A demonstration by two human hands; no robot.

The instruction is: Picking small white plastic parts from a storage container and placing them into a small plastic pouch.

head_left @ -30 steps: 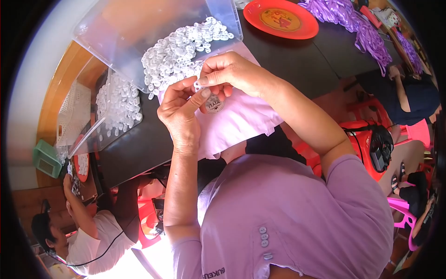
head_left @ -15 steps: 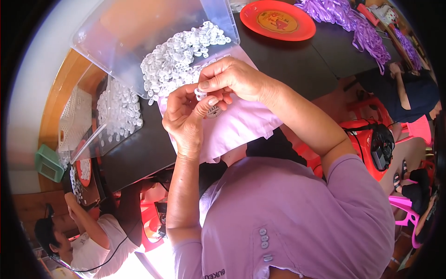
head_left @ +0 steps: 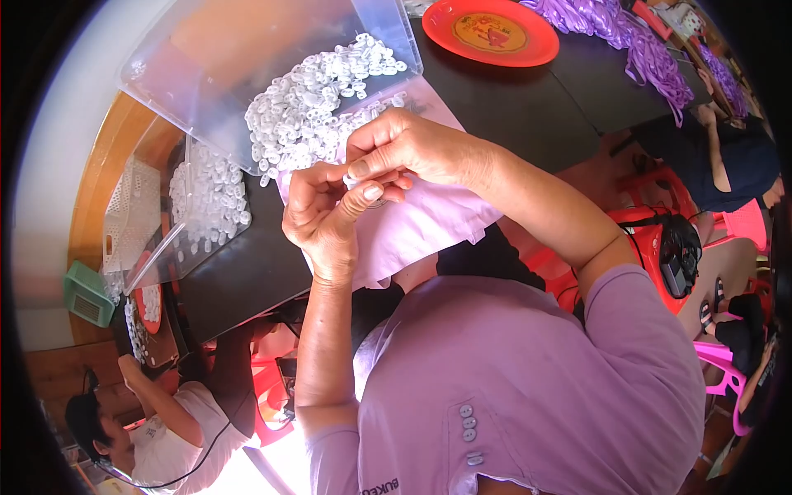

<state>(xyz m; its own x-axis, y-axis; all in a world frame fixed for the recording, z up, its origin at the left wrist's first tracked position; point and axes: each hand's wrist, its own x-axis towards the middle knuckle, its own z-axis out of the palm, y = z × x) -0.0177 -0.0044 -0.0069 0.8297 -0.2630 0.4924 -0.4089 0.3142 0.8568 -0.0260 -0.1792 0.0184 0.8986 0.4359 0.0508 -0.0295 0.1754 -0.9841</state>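
My left hand (head_left: 323, 221) and my right hand (head_left: 417, 153) meet in front of my chest, fingertips together. Between their thumbs and fingers is a small white plastic piece (head_left: 350, 179), mostly covered by the fingertips. Just beyond the hands, a heap of similar small white oval pieces (head_left: 297, 107) lies partly in a clear plastic bin (head_left: 206, 45) tipped toward me and spills onto a pink cloth (head_left: 412, 223). That cloth hangs over the table edge beneath my hands.
A second clear container (head_left: 177, 247) with white pieces stands left on the dark table (head_left: 239, 289). An orange-red plate (head_left: 528, 41) and purple ribbon bundles (head_left: 652, 74) lie far right. A co-worker (head_left: 181, 429) sits at lower left; another person (head_left: 701, 165) is at right, near red chairs (head_left: 660, 194).
My fingers have closed in on the small white piece, so less of it shows. My right hand has tilted slightly over the left. The heap looks unchanged.
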